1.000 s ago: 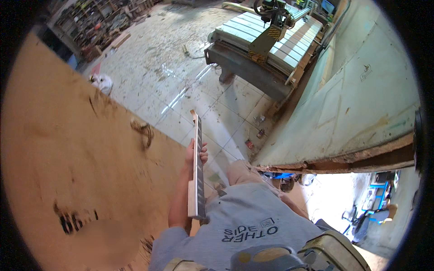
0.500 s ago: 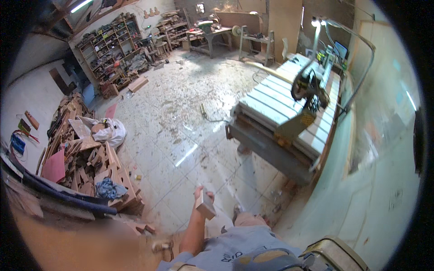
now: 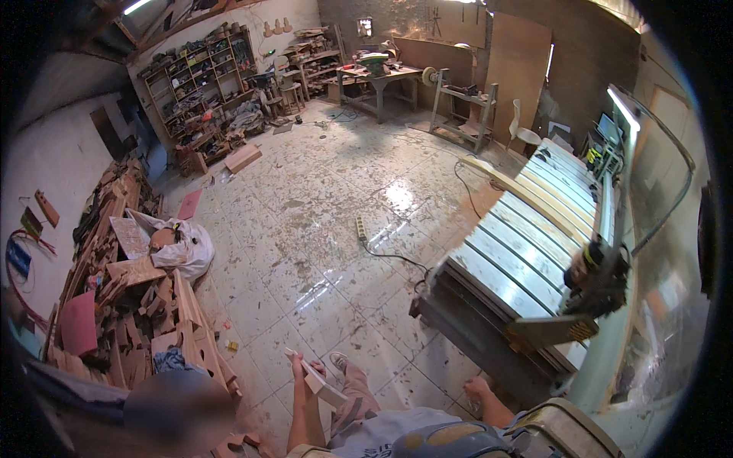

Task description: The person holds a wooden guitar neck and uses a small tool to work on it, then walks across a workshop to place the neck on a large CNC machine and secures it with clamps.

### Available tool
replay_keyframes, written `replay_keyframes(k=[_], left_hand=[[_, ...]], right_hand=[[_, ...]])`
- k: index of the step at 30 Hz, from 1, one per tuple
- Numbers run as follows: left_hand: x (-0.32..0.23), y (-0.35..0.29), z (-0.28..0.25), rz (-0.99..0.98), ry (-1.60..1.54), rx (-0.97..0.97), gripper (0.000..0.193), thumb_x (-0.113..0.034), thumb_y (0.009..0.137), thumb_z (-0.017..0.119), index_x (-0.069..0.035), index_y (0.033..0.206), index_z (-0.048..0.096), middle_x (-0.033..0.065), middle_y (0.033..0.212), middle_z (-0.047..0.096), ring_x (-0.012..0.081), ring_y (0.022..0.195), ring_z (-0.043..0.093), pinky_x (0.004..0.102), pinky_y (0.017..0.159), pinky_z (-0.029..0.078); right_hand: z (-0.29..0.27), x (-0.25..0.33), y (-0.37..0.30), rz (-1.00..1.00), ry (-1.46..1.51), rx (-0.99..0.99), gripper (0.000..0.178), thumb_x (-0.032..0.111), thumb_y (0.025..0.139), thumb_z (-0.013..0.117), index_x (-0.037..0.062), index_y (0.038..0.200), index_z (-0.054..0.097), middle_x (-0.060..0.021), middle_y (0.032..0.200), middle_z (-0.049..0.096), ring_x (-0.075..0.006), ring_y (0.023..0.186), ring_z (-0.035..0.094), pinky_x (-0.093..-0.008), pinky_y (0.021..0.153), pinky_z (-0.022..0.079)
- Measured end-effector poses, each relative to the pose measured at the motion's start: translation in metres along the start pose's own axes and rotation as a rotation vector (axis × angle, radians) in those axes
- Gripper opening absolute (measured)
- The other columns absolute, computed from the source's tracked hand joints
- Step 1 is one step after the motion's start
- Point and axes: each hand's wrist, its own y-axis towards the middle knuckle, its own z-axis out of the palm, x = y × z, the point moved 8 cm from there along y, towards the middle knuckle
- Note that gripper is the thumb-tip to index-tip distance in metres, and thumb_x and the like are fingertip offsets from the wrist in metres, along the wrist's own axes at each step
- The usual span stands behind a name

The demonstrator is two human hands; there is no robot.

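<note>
My left hand is closed around a pale wooden block, a straight-edged piece held slantwise in front of my body. Its narrow end sticks out past my fingers. Low on the right, my right hand hangs with its fingers curled in, and nothing shows in it. The nearest thing to that hand is the dark base of a large slatted machine table. My shoe is on the tiled floor just beyond the block.
The slatted machine bed with a cutting head stands to the right. Scrap wood and a white sack are heaped on the left. A power strip and its cable lie on the debris-strewn floor. Shelves and a workbench stand behind.
My view has shifted, and the machine table now sits farther right in it. My right hand has come into sight. The block is still in my left hand, farther left in the picture.
</note>
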Motion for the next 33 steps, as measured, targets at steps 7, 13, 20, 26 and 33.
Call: replay_keyframes(k=[7,13,20,26,33], left_hand=[[-0.127,0.119,0.115,0.076,0.26,0.068,0.049,-0.046,0.082,0.069,-0.006,0.095,0.045,0.0064,0.069,0.052,0.0236,0.054,0.055,0.0397,0.054,0.052],[-0.18,0.167,0.278,0.038,0.261,0.035,0.053,-0.05,0.083,0.072,-0.007,0.097,0.044,0.0056,0.067,0.051,0.02,0.053,0.054,0.0326,0.048,0.05],[-0.279,0.289,0.428,-0.058,0.319,0.167,0.059,-0.07,0.091,0.057,-0.011,0.086,0.051,0.0023,0.064,0.052,0.0159,0.046,0.048,0.0304,0.045,0.045],[-0.379,0.367,0.538,-0.097,0.09,0.209,0.052,-0.065,0.099,0.048,-0.013,0.099,0.05,0.0036,0.076,0.056,0.0135,0.051,0.05,0.0277,0.046,0.044],[-0.468,0.471,0.654,-0.008,0.091,-0.01,0.062,-0.073,0.089,0.058,-0.012,0.081,0.05,0.0015,0.065,0.052,0.0139,0.048,0.048,0.0287,0.045,0.044]], right_hand=[[0.101,0.077,0.067,-0.03,-0.206,0.249,0.034,0.034,0.086,0.067,0.0055,0.103,0.076,-0.0185,0.097,0.074,-0.034,0.092,0.07,-0.0451,0.08,0.055],[0.075,0.241,0.128,-0.147,0.041,0.122,0.04,0.039,0.086,0.066,0.0052,0.106,0.076,-0.021,0.1,0.074,-0.0375,0.097,0.069,-0.0462,0.083,0.054],[0.005,0.427,0.246,-0.085,-0.034,0.23,0.037,0.034,0.09,0.067,0.0041,0.111,0.074,-0.0178,0.094,0.075,-0.0318,0.085,0.071,-0.0428,0.074,0.056],[-0.086,0.515,0.404,0.381,0.192,0.242,0.021,0.023,0.091,0.066,0.0034,0.089,0.073,-0.0101,0.076,0.072,-0.022,0.069,0.071,-0.038,0.057,0.053],[-0.276,0.797,0.632,-0.213,0.204,-0.086,0.033,0.028,0.091,0.063,-0.001,0.102,0.074,-0.012,0.078,0.073,-0.0207,0.067,0.07,-0.0356,0.064,0.055]])
